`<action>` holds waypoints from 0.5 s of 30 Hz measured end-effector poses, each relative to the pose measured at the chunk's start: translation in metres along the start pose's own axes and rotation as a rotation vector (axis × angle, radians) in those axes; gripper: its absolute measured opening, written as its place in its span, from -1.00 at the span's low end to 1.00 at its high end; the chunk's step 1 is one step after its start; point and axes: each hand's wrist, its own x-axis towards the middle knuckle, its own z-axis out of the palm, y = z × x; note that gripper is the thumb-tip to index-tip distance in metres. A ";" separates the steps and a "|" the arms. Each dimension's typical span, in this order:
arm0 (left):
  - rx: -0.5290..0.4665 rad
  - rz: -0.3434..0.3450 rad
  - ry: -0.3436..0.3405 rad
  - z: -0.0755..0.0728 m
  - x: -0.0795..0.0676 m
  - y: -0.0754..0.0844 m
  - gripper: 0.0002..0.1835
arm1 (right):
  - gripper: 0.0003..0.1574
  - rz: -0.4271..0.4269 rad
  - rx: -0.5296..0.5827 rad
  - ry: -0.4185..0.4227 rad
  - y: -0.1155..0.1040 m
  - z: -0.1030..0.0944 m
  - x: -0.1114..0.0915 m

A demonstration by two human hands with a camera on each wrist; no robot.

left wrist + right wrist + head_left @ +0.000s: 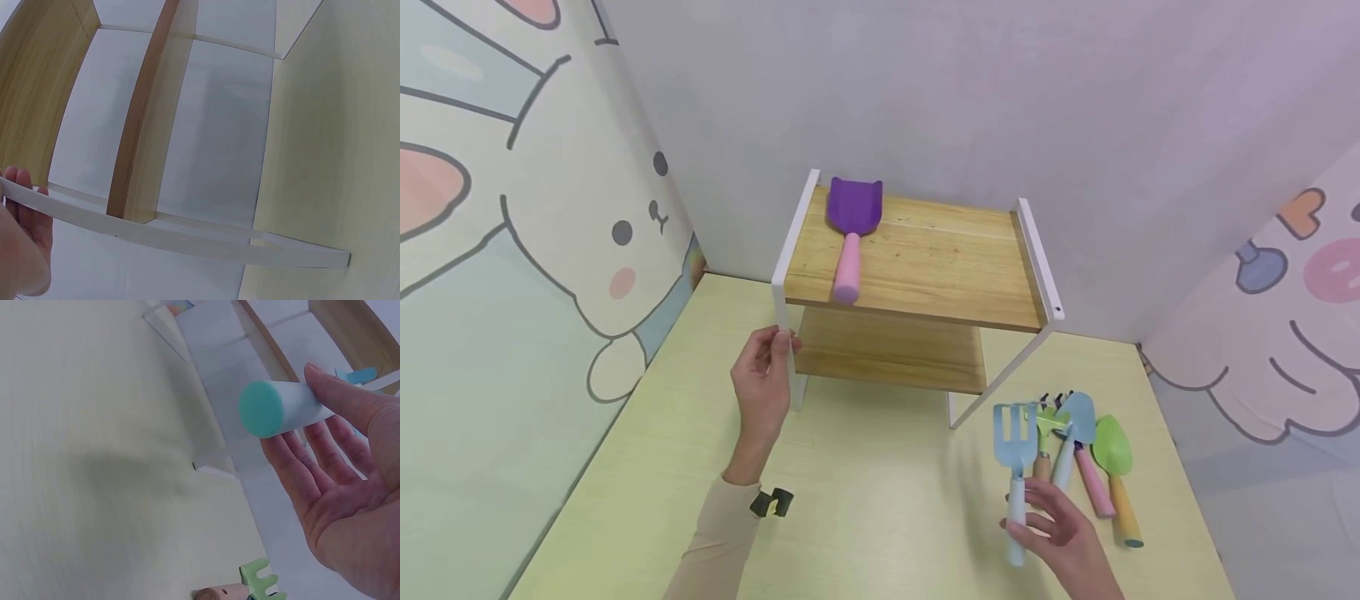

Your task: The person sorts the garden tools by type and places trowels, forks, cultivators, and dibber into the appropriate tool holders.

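My right hand (pixel 1063 533) holds a light blue garden hand fork (pixel 1017 450) by its handle, prongs up, raised above the table. In the right wrist view the handle's teal end (pixel 261 409) faces the camera, with the thumb on one side and fingers on the other. My left hand (pixel 762 387) grips the white left front post (pixel 782 317) of a two-tier wooden shelf (pixel 947 267). The left wrist view shows its fingers (pixel 24 178) on the white frame, beside the upper board. A purple shovel (pixel 855 208) with a pink handle lies at the left of the top board.
Right of the shelf several garden tools lie together on the table (pixel 865 492): a green rake (pixel 1045 421), a blue trowel (pixel 1078 417), a pink-handled tool (pixel 1096 483) and a green trowel (pixel 1112 446). Walls with cartoon prints enclose the table.
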 end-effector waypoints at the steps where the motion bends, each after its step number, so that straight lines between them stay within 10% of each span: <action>1: 0.002 0.002 -0.001 0.000 0.000 0.000 -0.80 | -0.32 -0.013 0.005 -0.015 -0.001 0.001 0.000; 15: 0.008 0.008 0.010 0.002 0.000 0.002 -0.81 | -0.34 -0.112 -0.100 -0.104 -0.015 0.017 0.011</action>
